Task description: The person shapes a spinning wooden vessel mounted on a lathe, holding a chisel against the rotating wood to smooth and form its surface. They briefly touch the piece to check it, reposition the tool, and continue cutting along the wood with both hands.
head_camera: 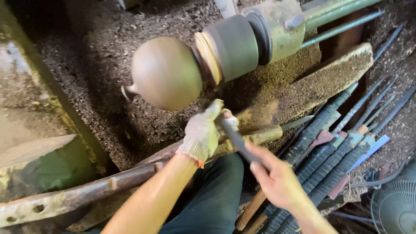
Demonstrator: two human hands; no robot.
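A rounded brown wooden piece (pixel 167 71) is mounted on the dark chuck (pixel 234 45) of a lathe, with a small knob at its left end. My left hand (pixel 203 130), in a pale work glove, grips the front of a dark metal turning tool (pixel 236 138) just below the wooden piece and rests on the rusty tool rest bar (pixel 130 175). My bare right hand (pixel 275 177) holds the same tool further back along its shaft. The tool's tip is hidden under the wood and the glove.
Wood shavings (pixel 143 117) cover the lathe bed. Several long turning tools with wrapped grips (pixel 329 160) lie at the right. A green metal block (pixel 41 167) sits at the left. A fan grille (pixel 396 208) shows at the bottom right. My dark trousers (pixel 212 199) are below.
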